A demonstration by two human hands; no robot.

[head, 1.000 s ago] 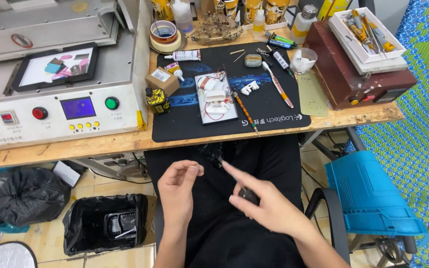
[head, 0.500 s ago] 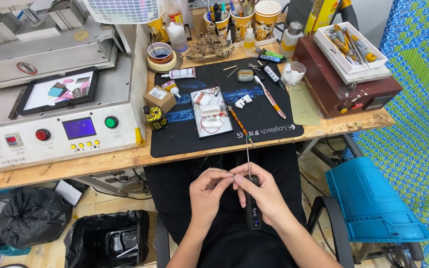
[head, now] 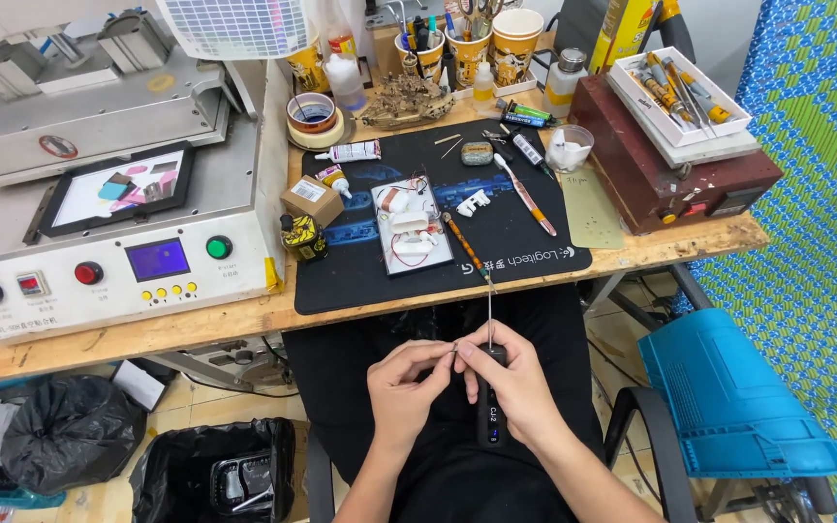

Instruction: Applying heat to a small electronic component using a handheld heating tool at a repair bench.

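Over my lap, my right hand [head: 518,381] grips a black pen-shaped tool [head: 491,412] whose thin metal tip [head: 489,308] points up toward the desk edge. My left hand [head: 405,385] pinches at the base of that tip with thumb and forefinger, touching the right hand. Whether a small part sits between the left fingers is too small to tell. On the black desk mat [head: 360,281] above lies a white tray [head: 411,237] with small parts and red wire.
A white machine [head: 118,261] with a small screen and coloured buttons fills the desk's left. A dark red box [head: 675,160] carrying a tool tray stands at right. Cups, bottles and tape line the back. A blue case [head: 738,397] sits right; black bags [head: 65,441] lie on the floor.
My hands came together from apart: the right brought the black tool upright and the left closed onto its tip. The view has tilted up slightly, showing more of the desk's back.
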